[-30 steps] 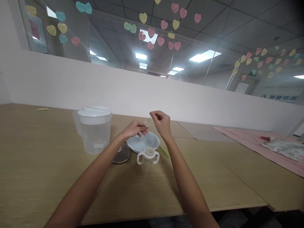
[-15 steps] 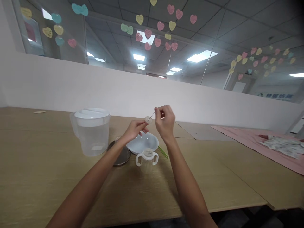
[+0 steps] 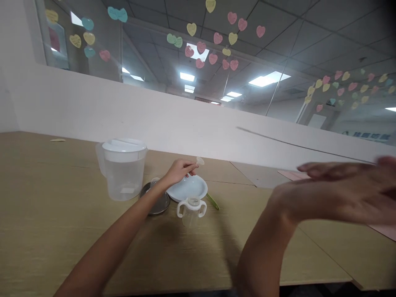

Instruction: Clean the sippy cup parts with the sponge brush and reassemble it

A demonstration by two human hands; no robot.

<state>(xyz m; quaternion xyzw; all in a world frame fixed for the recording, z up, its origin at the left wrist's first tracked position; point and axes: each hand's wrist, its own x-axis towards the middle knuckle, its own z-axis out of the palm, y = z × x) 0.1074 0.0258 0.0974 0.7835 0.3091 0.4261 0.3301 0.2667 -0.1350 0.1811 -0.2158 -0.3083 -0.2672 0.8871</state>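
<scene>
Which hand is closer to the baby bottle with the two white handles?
Left. The left hand is raised just beyond the baby bottle, by the white bowl; the right hand is raised far off to the bottle's right.

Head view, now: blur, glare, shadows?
Head view, right: right hand looks motion-blurred; head view, centre: left hand, pinching a small translucent plastic piece, fairly sharp; head view, top: white rectangular ceiling light flares; head view, bottom: soft shadow on pale wood table.

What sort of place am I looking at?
Probably an office or training room: heart-shaped notes on the glass, bright ceiling lights showing in it, and a wood-toned table against the white wall.
</scene>
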